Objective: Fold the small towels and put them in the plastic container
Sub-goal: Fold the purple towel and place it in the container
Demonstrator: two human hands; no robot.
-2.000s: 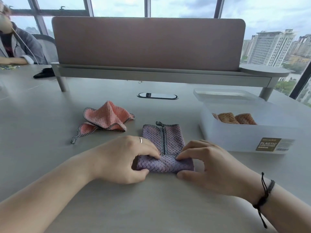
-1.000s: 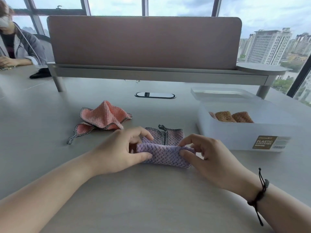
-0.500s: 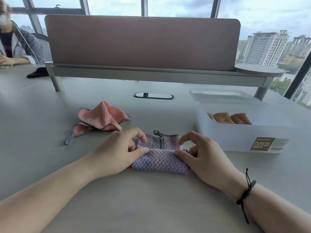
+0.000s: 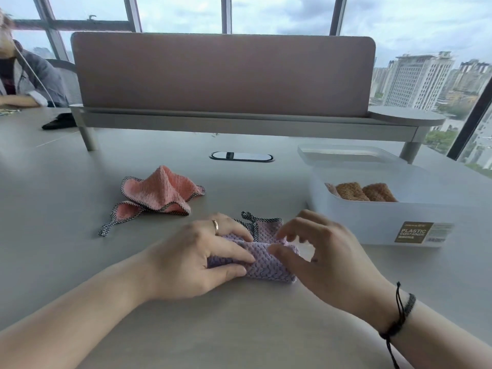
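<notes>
A lilac towel [image 4: 266, 267] with a checked hem lies on the table in front of me, its near part rolled over onto the far part. My left hand [image 4: 207, 259] grips the roll's left end, fingers on top and thumb below. My right hand [image 4: 324, 257] is at the right end, its thumb on the roll and its curled fingers over the far side, blurred. A crumpled pink towel [image 4: 159, 193] lies to the far left. The white plastic container [image 4: 372, 225] stands to the right and holds rolled brown towels [image 4: 362, 191].
The container's clear lid [image 4: 346, 153] lies behind it. A desk divider on a raised shelf [image 4: 223, 75] crosses the back of the table, with a cable port [image 4: 241, 156] in front. Another person's sleeve [image 4: 40, 75] shows at the far left.
Both hands rolled the lilac towel's near edge away from me over its far part. The right hand's fingers have lifted and shifted at the roll's right end.
</notes>
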